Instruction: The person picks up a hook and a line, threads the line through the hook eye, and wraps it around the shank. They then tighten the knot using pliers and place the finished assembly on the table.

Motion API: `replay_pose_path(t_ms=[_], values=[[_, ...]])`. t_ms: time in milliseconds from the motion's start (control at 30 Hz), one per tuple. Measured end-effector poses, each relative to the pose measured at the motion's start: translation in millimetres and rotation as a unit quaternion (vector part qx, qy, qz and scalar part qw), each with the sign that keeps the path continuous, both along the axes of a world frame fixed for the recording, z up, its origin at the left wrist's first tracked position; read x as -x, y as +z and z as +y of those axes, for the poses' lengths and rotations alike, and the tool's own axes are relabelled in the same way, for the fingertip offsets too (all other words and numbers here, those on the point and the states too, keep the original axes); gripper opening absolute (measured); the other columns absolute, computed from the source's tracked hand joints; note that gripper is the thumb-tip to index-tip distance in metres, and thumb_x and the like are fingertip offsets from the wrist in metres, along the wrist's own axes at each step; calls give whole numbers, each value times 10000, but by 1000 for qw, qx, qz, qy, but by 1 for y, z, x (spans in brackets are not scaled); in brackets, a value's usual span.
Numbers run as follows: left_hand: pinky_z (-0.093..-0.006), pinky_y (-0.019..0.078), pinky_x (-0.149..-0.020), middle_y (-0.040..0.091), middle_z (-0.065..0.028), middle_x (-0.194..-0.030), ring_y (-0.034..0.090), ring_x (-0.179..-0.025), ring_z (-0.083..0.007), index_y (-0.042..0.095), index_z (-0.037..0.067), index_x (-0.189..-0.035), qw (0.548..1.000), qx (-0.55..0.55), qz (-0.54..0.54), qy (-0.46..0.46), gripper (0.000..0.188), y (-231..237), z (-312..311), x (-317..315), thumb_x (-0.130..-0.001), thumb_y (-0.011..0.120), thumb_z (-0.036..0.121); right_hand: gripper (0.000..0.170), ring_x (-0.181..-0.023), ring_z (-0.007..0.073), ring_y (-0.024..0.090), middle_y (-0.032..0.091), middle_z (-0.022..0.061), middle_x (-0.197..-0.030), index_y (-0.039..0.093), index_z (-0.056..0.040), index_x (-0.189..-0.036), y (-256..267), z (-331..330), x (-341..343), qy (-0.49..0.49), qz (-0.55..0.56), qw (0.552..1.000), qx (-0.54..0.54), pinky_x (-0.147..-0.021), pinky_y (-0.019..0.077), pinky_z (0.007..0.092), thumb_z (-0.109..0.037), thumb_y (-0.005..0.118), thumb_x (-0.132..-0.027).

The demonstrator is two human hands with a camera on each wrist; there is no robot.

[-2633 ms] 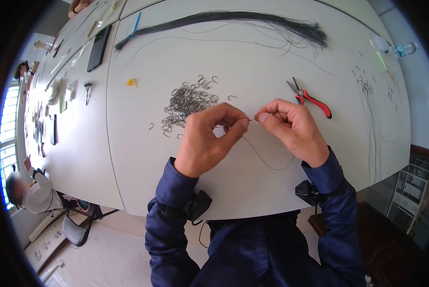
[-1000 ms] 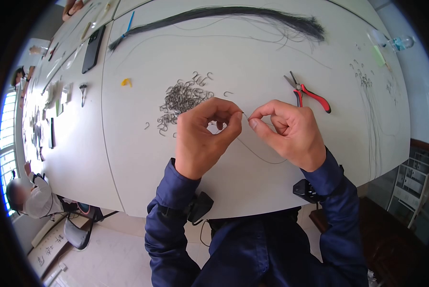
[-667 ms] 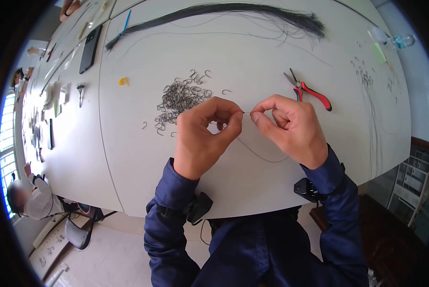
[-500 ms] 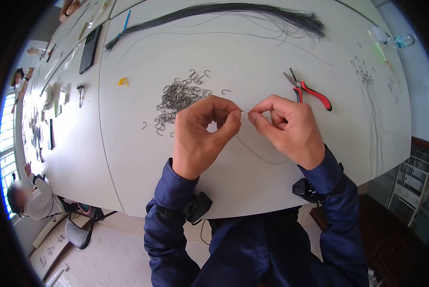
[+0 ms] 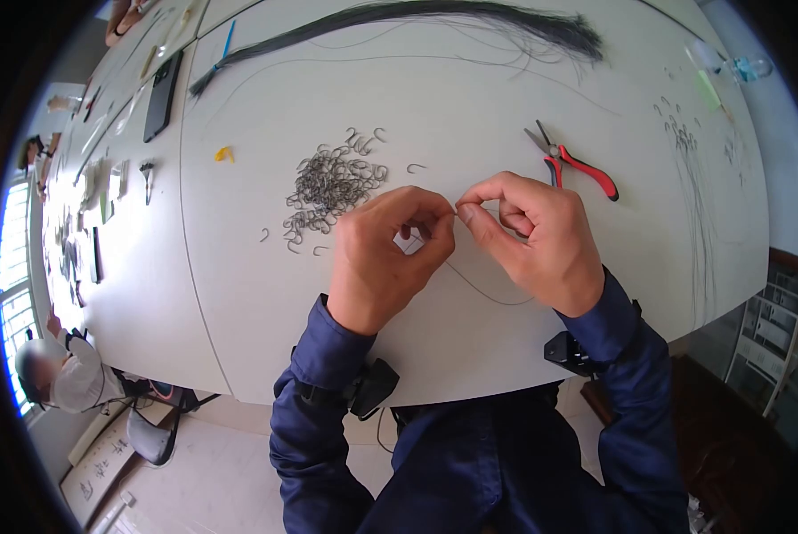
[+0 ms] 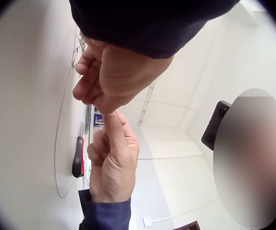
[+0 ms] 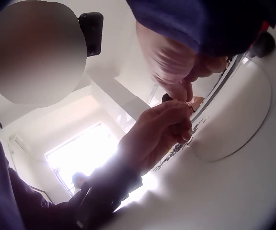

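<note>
My left hand [image 5: 381, 254] pinches what appears to be a fish hook between thumb and forefinger, mostly hidden by the fingertips. Opposite it, my right hand [image 5: 546, 245] pinches a thin dark fishing line, fingertips meeting those of the left. A loose loop of that line [image 5: 488, 292] hangs below both hands and curves over the table. In the left wrist view the right hand [image 6: 113, 165] points up to the left fingers. The right wrist view has the left hand [image 7: 155, 132] under the right one. A pile of fish hooks [image 5: 332, 182] lies just beyond the left hand.
Red-handled pliers [image 5: 586, 169] lie beyond the right hand. A long bundle of dark line [image 5: 399, 13] stretches across the back of the white table [image 5: 265, 311]. Hooks with lines attached [image 5: 684, 142] are at the right, a phone [image 5: 162, 98] at the left. Another person [image 5: 69, 374] sits far left.
The small gap between the two hands' fingertips has closed, and the dark tip and short line seen there are now hidden. The view has shifted slightly, while both pinches continue.
</note>
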State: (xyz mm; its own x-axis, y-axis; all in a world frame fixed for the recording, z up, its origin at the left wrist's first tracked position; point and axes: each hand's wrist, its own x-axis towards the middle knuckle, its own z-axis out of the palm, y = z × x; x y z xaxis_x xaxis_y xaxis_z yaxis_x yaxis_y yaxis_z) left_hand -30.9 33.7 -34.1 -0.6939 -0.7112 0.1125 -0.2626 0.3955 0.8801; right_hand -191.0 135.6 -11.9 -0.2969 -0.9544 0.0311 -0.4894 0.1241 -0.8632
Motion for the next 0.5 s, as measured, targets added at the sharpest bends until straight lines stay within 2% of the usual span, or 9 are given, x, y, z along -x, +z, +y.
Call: replay_pose_path(t_ms=[133,233,333,500], values=[[-257,489,-643,692,-36,-763,606,-668,-113,696,13,-863,1000,-24,-2,-14,72,2,1,-1,-797,723,0,125,-497,37,326,433,-33,-550,691,-6,-951,-5,-2,6,-10,-141,988,-63,-472,261,248,-129,684,-929],[-247,479,-654,690,-28,-771,588,-682,-93,699,7,-869,999,-44,6,-22,73,3,2,-2,-803,723,-14,157,-507,10,324,417,-77,-554,699,11,-951,-9,-3,9,-9,-187,980,-69,-475,250,238,-143,678,-935],[-257,495,-636,697,-40,-757,620,-662,-114,700,14,-875,998,-51,22,-30,83,1,2,-3,-798,729,3,161,-514,-1,327,445,-95,-563,703,10,-947,-14,-4,11,-2,-216,973,-75,-474,251,236,-148,680,-936],[-257,497,-640,708,-42,-772,624,-674,-108,702,6,-894,992,-106,64,-31,88,0,2,-5,-810,731,3,171,-575,-15,419,549,-88,-643,708,2,-951,-11,-4,13,-5,-271,957,-98,-522,323,197,-168,684,-948]])
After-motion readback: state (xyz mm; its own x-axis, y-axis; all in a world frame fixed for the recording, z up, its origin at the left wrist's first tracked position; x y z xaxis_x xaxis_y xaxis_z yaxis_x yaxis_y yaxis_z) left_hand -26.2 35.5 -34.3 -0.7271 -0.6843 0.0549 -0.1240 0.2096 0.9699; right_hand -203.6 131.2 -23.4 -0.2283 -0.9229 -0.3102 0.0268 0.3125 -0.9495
